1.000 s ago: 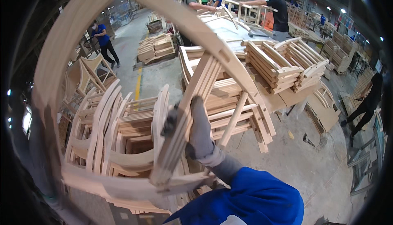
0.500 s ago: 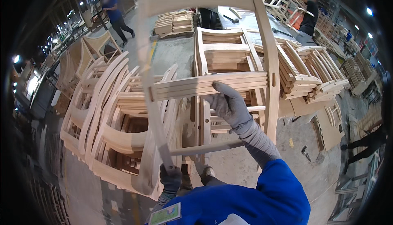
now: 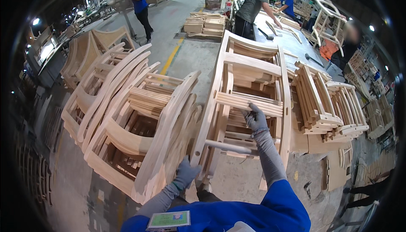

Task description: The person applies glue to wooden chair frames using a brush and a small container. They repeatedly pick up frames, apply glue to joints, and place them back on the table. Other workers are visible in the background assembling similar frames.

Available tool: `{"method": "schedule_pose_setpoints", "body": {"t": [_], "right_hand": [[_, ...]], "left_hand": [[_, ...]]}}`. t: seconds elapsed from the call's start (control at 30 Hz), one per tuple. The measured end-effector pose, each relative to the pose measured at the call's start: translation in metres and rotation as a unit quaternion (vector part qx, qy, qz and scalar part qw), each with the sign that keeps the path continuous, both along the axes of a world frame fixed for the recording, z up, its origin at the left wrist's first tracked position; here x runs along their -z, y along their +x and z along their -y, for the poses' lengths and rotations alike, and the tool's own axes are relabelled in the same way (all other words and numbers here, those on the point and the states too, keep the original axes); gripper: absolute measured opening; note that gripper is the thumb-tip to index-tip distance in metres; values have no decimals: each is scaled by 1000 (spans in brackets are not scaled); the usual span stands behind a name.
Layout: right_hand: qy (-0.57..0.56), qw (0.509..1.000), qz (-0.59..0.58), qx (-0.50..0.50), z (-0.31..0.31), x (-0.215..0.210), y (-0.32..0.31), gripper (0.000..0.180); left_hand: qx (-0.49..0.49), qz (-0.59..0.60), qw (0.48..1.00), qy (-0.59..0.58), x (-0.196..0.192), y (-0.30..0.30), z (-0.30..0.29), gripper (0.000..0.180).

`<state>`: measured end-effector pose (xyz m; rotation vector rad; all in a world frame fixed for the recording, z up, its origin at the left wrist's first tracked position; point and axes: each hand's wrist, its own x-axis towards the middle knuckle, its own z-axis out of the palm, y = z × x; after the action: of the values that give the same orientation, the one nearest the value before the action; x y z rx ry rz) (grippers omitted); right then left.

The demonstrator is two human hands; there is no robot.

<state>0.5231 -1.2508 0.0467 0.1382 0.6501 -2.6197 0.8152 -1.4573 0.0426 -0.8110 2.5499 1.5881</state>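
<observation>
A pale wooden chair back frame (image 3: 286, 92) lies over a stack of similar frames in front of me, its lower rung slightly blurred. My right hand (image 3: 256, 120), in a grey glove, is at the lower edge of its ribbed middle crosspiece (image 3: 249, 102), thumb over the edge and the other fingers partly hidden. Beside the lower end of the frame's left rail, my gloved left hand (image 3: 186, 173) has its fingers apart and holds nothing that I can see. Close to its left stands a row of curved chair frames (image 3: 127, 141).
More frames (image 3: 317, 101) are piled at the right. A worktable (image 3: 292, 42) beyond holds hammers (image 3: 265, 34) and wooden parts; people work around it. One person (image 3: 349, 42) handles a chair frame (image 3: 327, 18). Another person (image 3: 141, 8) stands far left. A wood stack (image 3: 205, 25) sits on the floor.
The chair back frame has come down from upright before me onto the stack. My right hand moved down with it; my left hand has come off the rail's lower end.
</observation>
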Motion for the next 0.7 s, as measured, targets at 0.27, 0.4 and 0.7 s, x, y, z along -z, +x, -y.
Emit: {"method": "schedule_pose_setpoints", "body": {"t": [0.27,0.4,0.7], "right_hand": [[167,966,-191,-59,26,-93,20,45],[367,891,-266,-15,33,-95,44,42],[400,844,-318,-164,119,-27,170,31]], "left_hand": [[-23,-3,999,39,65,-75,-15,75],[49,-16,999,10,64,-74,-15,85],[-155,-174,939,-253,-33,-10,216,74]]}}
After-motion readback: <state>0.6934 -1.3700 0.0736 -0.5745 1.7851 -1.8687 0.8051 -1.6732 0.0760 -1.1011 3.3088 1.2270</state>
